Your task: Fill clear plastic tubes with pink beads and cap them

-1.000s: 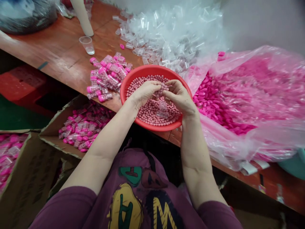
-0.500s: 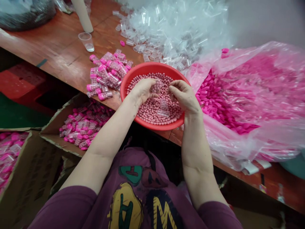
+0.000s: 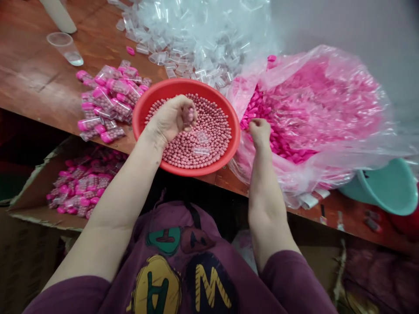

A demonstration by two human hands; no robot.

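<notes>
My left hand (image 3: 175, 115) is closed around a small clear container of pink beads (image 3: 190, 115), held over the red basin (image 3: 185, 171). Pink beads (image 3: 183, 152) fill the basin, and clear plastic containers (image 3: 201, 151) lie on top of them. To the right of the basin, my right hand (image 3: 261, 129) is at the near edge of the pink plastic caps (image 3: 278, 144), fingers pressed together. What those fingers hold, if anything, is hidden. The caps spill from an open pink-tinted plastic bag (image 3: 334, 117).
Capped bead-filled containers (image 3: 109, 100) are heaped left of the basin, and more fill a cardboard box (image 3: 31, 213) below. Clear containers (image 3: 196, 39) pile up at the back. A plastic cup (image 3: 67, 48) stands at the far left, a teal basin (image 3: 389, 187) at the right.
My right hand has moved from over the red basin to the pink caps on the right. My left hand keeps its container over the beads. The view has shifted to the right.
</notes>
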